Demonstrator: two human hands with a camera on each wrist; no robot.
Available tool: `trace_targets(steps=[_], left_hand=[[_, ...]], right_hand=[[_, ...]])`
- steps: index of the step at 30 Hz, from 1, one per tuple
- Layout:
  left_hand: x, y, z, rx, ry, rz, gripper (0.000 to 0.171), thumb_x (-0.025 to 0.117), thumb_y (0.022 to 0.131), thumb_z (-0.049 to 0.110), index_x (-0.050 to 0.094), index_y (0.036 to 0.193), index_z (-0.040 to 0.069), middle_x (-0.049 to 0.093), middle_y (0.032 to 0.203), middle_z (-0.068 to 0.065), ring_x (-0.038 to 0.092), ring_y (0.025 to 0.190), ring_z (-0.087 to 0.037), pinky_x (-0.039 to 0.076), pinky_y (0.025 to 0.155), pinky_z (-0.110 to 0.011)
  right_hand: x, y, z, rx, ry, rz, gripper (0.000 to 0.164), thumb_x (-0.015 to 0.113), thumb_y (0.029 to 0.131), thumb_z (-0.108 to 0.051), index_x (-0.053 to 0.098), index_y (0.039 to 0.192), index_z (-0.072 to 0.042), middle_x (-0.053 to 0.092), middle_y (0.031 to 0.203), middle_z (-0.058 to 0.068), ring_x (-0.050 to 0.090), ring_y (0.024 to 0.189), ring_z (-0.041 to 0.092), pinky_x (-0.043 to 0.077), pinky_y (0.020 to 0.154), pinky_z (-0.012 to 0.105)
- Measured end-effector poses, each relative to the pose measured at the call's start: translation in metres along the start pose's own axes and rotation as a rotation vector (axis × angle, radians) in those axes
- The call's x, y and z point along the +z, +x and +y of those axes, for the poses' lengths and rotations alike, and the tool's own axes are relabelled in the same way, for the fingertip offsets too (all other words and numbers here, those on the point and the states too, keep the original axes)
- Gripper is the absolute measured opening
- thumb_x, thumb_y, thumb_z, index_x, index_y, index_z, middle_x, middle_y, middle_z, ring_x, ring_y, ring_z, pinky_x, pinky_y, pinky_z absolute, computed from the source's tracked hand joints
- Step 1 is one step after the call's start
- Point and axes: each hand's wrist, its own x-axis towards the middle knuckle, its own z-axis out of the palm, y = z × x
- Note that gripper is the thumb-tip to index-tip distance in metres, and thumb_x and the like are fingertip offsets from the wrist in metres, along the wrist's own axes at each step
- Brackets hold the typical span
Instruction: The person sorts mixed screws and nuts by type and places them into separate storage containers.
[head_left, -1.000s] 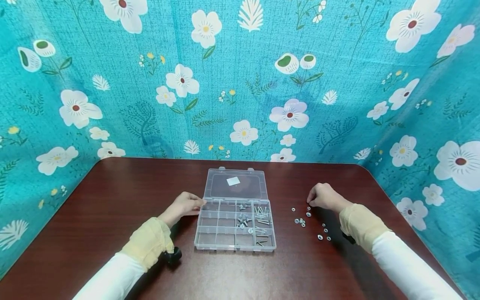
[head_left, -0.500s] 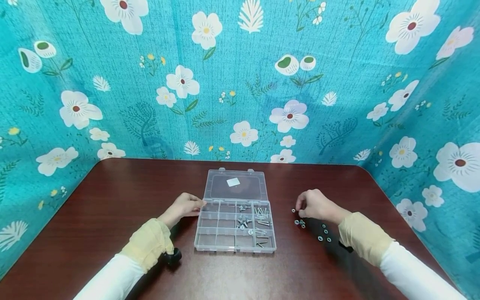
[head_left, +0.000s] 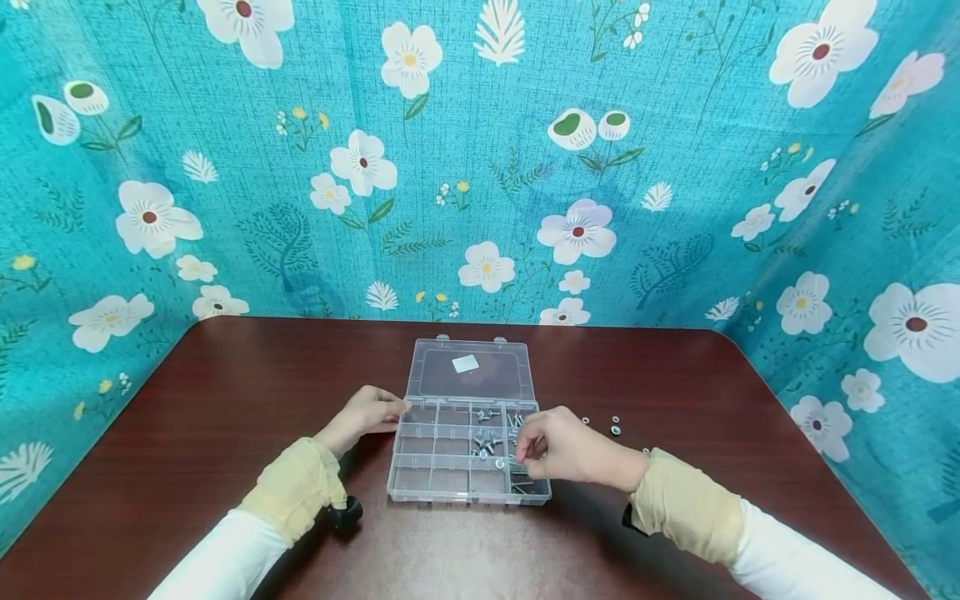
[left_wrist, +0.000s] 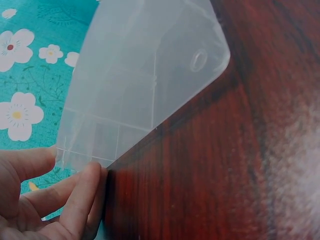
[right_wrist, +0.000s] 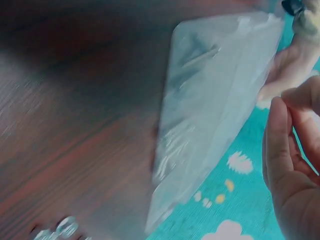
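Note:
A clear plastic compartment box [head_left: 431, 479] lies on the table with its lid laid back. Bolts [head_left: 486, 446] and screws [head_left: 519, 487] sit in its right-hand columns. My left hand [head_left: 367, 412] holds the box's left edge near the hinge; in the left wrist view the thumb and fingers of that hand [left_wrist: 55, 195] meet the box's side. Over the right column hovers my right hand [head_left: 562, 446], thumb against fingertips. From the right wrist view of this hand [right_wrist: 295, 155] I cannot tell whether something small is between the fingertips.
Small ring-shaped metal nuts [head_left: 616, 430] lie loose on the brown table [head_left: 675, 375] right of the box, some hidden behind the right forearm. A white label [head_left: 465, 363] is on the lid. A turquoise flowered cloth [head_left: 450, 208] hangs behind the table.
My right hand has moved left from the loose nuts on the table to above the box's right column. The left hand and the box have stayed in place.

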Motion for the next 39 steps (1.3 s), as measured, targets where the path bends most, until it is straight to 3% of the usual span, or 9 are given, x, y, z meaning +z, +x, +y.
trace_targets(steps=[4,8,14,22,28,34,39], left_hand=[[0.0,-0.001,0.001,-0.006,0.009,0.006,0.035,0.058,0.09,0.007,0.053,0.114,-0.018,0.057,0.111,-0.026,0.058,0.095,-0.027,0.055,0.076,-0.031],[0.001,-0.003,0.003,-0.007,0.021,0.005,0.037,0.057,0.091,0.008,0.051,0.116,-0.019,0.055,0.115,-0.028,0.057,0.101,-0.032,0.055,0.077,-0.032],[0.001,-0.005,0.004,-0.006,0.021,-0.001,0.038,0.057,0.092,0.009,0.05,0.117,-0.019,0.054,0.117,-0.029,0.055,0.104,-0.034,0.055,0.078,-0.032],[0.001,-0.005,0.004,-0.002,0.017,-0.001,0.037,0.056,0.091,0.006,0.05,0.116,-0.02,0.054,0.116,-0.029,0.056,0.102,-0.033,0.055,0.077,-0.032],[0.0,-0.004,0.003,0.005,0.016,0.004,0.035,0.057,0.091,0.006,0.051,0.114,-0.02,0.054,0.116,-0.029,0.056,0.101,-0.033,0.055,0.077,-0.032],[0.001,-0.003,0.002,0.003,0.014,-0.002,0.035,0.056,0.091,0.006,0.051,0.114,-0.02,0.054,0.114,-0.029,0.058,0.096,-0.026,0.055,0.077,-0.031],[0.002,-0.002,0.0,0.002,0.016,0.003,0.035,0.056,0.091,0.006,0.051,0.114,-0.02,0.054,0.114,-0.029,0.057,0.098,-0.03,0.055,0.077,-0.032]], right_hand=[[0.009,0.005,-0.01,-0.044,0.035,-0.001,0.012,0.064,0.07,0.007,0.067,0.072,-0.004,0.062,0.072,-0.001,0.058,0.066,0.0,0.053,0.061,0.014],[0.014,0.008,-0.014,-0.06,0.041,-0.013,0.01,0.065,0.073,0.007,0.068,0.074,-0.003,0.062,0.075,0.0,0.059,0.068,-0.001,0.052,0.062,0.013],[0.014,0.006,-0.013,-0.101,-0.008,-0.029,0.011,0.065,0.078,0.004,0.07,0.081,-0.005,0.064,0.081,-0.003,0.061,0.075,0.005,0.053,0.067,0.015],[-0.007,-0.013,-0.009,-0.131,-0.255,-0.057,0.015,0.067,0.077,0.0,0.07,0.089,-0.009,0.063,0.09,-0.005,0.058,0.08,0.01,0.051,0.069,0.019],[-0.02,-0.032,-0.001,-0.166,-0.388,-0.002,0.019,0.072,0.073,0.001,0.07,0.089,-0.011,0.062,0.086,-0.006,0.055,0.083,0.007,0.052,0.07,0.021],[-0.035,-0.052,0.017,-0.085,-0.434,0.027,0.025,0.076,0.07,0.001,0.071,0.09,-0.013,0.063,0.087,-0.007,0.055,0.082,0.008,0.054,0.069,0.024],[-0.052,-0.068,0.035,-0.006,-0.449,0.076,0.028,0.076,0.068,0.002,0.072,0.092,-0.012,0.065,0.089,-0.005,0.058,0.083,0.012,0.055,0.069,0.029]])
